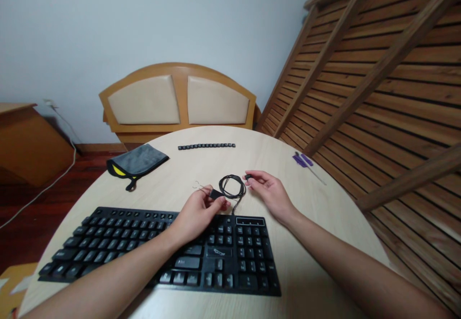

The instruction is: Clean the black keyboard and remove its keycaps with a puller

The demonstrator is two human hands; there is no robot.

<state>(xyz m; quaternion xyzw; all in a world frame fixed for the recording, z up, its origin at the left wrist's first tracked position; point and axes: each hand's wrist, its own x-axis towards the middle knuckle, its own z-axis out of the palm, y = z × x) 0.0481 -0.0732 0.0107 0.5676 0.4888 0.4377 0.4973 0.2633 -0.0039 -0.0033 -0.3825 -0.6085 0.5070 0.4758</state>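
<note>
A black keyboard [219, 251] lies on the round table, its top row showing what look like bare switches. My left hand [196, 211] hangs over its upper part, fingers closed around a keycap puller [216, 194] with a black handle and thin wire loops that point away to the left. To the right of the coiled cable [230, 188], my right hand [270, 194] pinches a small black keycap [248, 177] between thumb and fingers. Farther back, several black keycaps [207, 146] form a neat line.
A folded grey cloth [139, 160] with yellow lining lies at the left of the table [288, 261]. Near the right edge are purple pieces [302, 160] and a thin metal rod. A wooden headboard [178, 98] stands behind, and slatted wood leans on the right.
</note>
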